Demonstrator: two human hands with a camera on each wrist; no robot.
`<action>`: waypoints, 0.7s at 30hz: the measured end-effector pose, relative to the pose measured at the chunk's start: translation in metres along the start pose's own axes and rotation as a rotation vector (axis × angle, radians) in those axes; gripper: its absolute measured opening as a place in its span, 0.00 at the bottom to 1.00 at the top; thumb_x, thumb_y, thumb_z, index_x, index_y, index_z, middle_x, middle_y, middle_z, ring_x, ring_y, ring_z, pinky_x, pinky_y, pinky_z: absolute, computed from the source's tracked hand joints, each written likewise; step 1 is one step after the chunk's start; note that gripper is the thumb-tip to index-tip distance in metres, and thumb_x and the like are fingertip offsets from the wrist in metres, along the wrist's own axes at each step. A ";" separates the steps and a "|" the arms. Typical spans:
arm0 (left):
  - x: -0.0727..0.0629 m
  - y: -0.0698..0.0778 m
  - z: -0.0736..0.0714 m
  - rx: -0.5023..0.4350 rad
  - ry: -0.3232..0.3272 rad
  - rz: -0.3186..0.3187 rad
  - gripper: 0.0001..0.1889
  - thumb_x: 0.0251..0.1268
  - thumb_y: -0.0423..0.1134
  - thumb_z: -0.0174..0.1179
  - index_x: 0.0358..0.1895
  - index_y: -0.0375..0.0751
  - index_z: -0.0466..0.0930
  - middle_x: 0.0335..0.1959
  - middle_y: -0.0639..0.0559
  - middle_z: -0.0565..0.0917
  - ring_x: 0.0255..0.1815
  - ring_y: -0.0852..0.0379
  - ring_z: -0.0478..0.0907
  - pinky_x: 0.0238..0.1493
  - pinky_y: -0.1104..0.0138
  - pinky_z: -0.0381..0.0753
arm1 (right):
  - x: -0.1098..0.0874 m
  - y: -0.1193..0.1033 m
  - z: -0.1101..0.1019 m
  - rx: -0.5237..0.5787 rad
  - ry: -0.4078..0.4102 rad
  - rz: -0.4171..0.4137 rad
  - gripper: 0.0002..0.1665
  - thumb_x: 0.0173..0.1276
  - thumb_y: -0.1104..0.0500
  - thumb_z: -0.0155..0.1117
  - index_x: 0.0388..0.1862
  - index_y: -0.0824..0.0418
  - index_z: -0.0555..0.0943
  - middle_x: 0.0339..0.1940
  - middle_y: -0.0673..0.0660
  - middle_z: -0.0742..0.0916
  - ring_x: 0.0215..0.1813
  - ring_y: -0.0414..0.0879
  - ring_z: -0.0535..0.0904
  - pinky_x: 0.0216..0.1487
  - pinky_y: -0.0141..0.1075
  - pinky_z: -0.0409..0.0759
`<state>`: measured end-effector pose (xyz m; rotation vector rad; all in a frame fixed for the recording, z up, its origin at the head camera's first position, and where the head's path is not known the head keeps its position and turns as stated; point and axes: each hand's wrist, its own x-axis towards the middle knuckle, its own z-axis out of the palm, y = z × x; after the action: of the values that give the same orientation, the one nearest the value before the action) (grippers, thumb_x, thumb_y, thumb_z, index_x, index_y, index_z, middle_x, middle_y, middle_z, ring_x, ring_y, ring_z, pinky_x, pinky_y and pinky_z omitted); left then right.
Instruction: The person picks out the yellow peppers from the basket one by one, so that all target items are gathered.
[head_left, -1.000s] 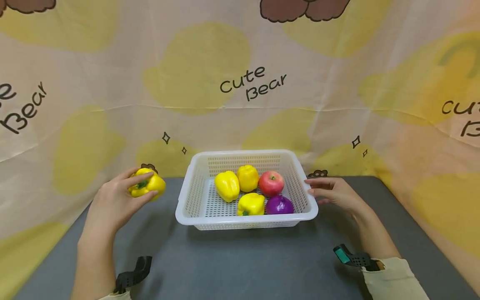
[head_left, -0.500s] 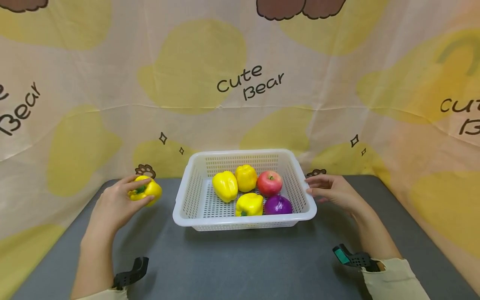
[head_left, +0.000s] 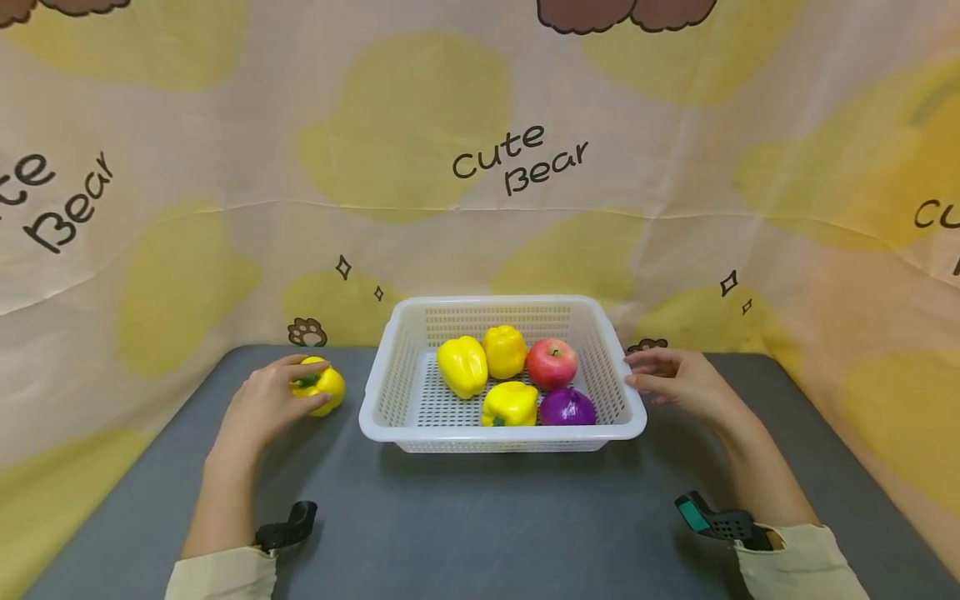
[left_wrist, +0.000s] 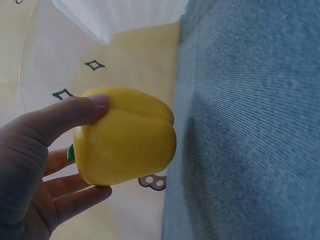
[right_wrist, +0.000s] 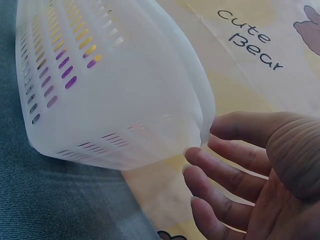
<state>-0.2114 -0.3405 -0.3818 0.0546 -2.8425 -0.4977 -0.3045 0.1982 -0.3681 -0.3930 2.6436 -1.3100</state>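
Note:
My left hand point(head_left: 272, 400) grips a yellow bell pepper point(left_wrist: 127, 137) between thumb and fingers, left of the basket and low over the table; its green stem faces the palm. A white perforated plastic basket point(head_left: 502, 434) sits in the middle. Inside it lie three yellow bell peppers point(head_left: 462, 367), a red apple point(head_left: 552, 363) and a shiny purple onion-like ball point(head_left: 567, 407). At the basket's right side my right hand point(head_left: 686, 383) pinches the rim with thumb and index finger. The other right fingers hang loosely below the rim in the right wrist view.
The grey table point(head_left: 480, 525) ends at the back against a hanging cloth point(head_left: 420, 125) printed with "Cute Bear" and yellow patches. Black camera straps point(head_left: 288, 527) are worn on both wrists.
My left hand has lowered the held pepper toward the table, slightly nearer the basket. My right hand stays at the basket rim. The whole view has shifted a little.

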 end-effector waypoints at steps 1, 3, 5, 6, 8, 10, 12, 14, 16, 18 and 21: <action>0.000 -0.001 0.001 0.000 -0.001 -0.002 0.27 0.59 0.46 0.70 0.63 0.44 0.82 0.66 0.35 0.78 0.63 0.28 0.75 0.57 0.35 0.74 | 0.000 0.001 0.000 0.000 0.000 -0.002 0.32 0.68 0.48 0.69 0.65 0.66 0.78 0.53 0.66 0.87 0.49 0.49 0.84 0.45 0.42 0.86; 0.001 -0.002 0.003 -0.001 -0.002 -0.006 0.27 0.59 0.46 0.70 0.63 0.44 0.82 0.66 0.35 0.78 0.63 0.28 0.74 0.58 0.35 0.74 | 0.000 0.002 0.000 0.002 0.001 -0.006 0.32 0.68 0.48 0.69 0.64 0.66 0.78 0.53 0.67 0.87 0.49 0.49 0.84 0.45 0.42 0.86; 0.002 -0.003 0.005 -0.001 -0.001 -0.011 0.27 0.59 0.46 0.70 0.63 0.45 0.82 0.66 0.34 0.78 0.63 0.27 0.74 0.58 0.35 0.73 | 0.001 0.003 0.000 0.003 0.001 -0.009 0.32 0.68 0.48 0.69 0.64 0.66 0.78 0.54 0.67 0.87 0.49 0.49 0.84 0.45 0.41 0.86; 0.002 -0.004 0.006 -0.001 -0.001 -0.014 0.27 0.59 0.46 0.70 0.63 0.45 0.82 0.66 0.34 0.78 0.63 0.27 0.74 0.58 0.35 0.73 | 0.001 0.003 0.000 0.003 0.000 -0.008 0.32 0.68 0.48 0.69 0.65 0.66 0.78 0.54 0.67 0.87 0.50 0.49 0.84 0.44 0.41 0.86; 0.004 -0.004 0.007 -0.003 0.002 -0.017 0.27 0.59 0.47 0.70 0.63 0.45 0.82 0.66 0.34 0.78 0.63 0.27 0.74 0.58 0.35 0.73 | 0.001 0.004 0.000 0.007 -0.001 -0.009 0.33 0.69 0.48 0.69 0.65 0.66 0.78 0.54 0.67 0.87 0.50 0.49 0.84 0.45 0.41 0.86; 0.005 -0.004 0.009 -0.005 0.000 -0.020 0.27 0.59 0.47 0.70 0.63 0.45 0.82 0.66 0.35 0.79 0.63 0.27 0.75 0.58 0.35 0.74 | 0.001 0.004 -0.001 0.012 -0.003 -0.010 0.32 0.69 0.48 0.69 0.65 0.66 0.78 0.55 0.67 0.87 0.50 0.49 0.84 0.45 0.41 0.86; 0.006 -0.004 0.011 -0.007 -0.006 -0.026 0.27 0.60 0.47 0.69 0.63 0.46 0.82 0.66 0.35 0.78 0.63 0.27 0.75 0.57 0.35 0.74 | 0.001 0.004 -0.001 0.016 -0.007 -0.010 0.32 0.69 0.48 0.69 0.65 0.66 0.78 0.54 0.66 0.87 0.49 0.47 0.84 0.45 0.41 0.86; 0.006 -0.004 0.014 -0.003 -0.009 -0.035 0.27 0.61 0.48 0.69 0.63 0.47 0.82 0.67 0.35 0.78 0.63 0.27 0.75 0.57 0.35 0.74 | 0.001 0.004 -0.001 0.022 -0.010 -0.016 0.32 0.69 0.48 0.69 0.65 0.66 0.78 0.55 0.66 0.87 0.48 0.44 0.84 0.44 0.41 0.86; 0.007 -0.004 0.016 -0.002 -0.009 -0.045 0.26 0.61 0.48 0.69 0.64 0.47 0.82 0.67 0.36 0.78 0.63 0.27 0.75 0.56 0.35 0.74 | 0.001 0.005 -0.002 0.028 -0.013 -0.021 0.32 0.68 0.48 0.70 0.64 0.66 0.79 0.54 0.65 0.87 0.46 0.40 0.83 0.44 0.41 0.86; 0.007 -0.004 0.018 -0.006 -0.007 -0.051 0.26 0.61 0.48 0.68 0.64 0.47 0.81 0.68 0.36 0.77 0.64 0.26 0.74 0.55 0.35 0.74 | 0.001 0.005 -0.002 0.033 -0.012 -0.024 0.32 0.68 0.49 0.70 0.64 0.66 0.79 0.53 0.64 0.88 0.44 0.36 0.83 0.43 0.40 0.86; 0.007 -0.005 0.022 -0.017 -0.006 -0.059 0.27 0.62 0.48 0.68 0.65 0.47 0.81 0.69 0.35 0.76 0.64 0.25 0.73 0.56 0.34 0.73 | 0.001 0.006 -0.002 0.036 -0.010 -0.026 0.32 0.67 0.49 0.71 0.64 0.66 0.79 0.52 0.64 0.89 0.43 0.32 0.82 0.43 0.40 0.86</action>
<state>-0.2239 -0.3386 -0.4015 0.1341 -2.8493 -0.5356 -0.3064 0.2025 -0.3716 -0.4284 2.6115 -1.3577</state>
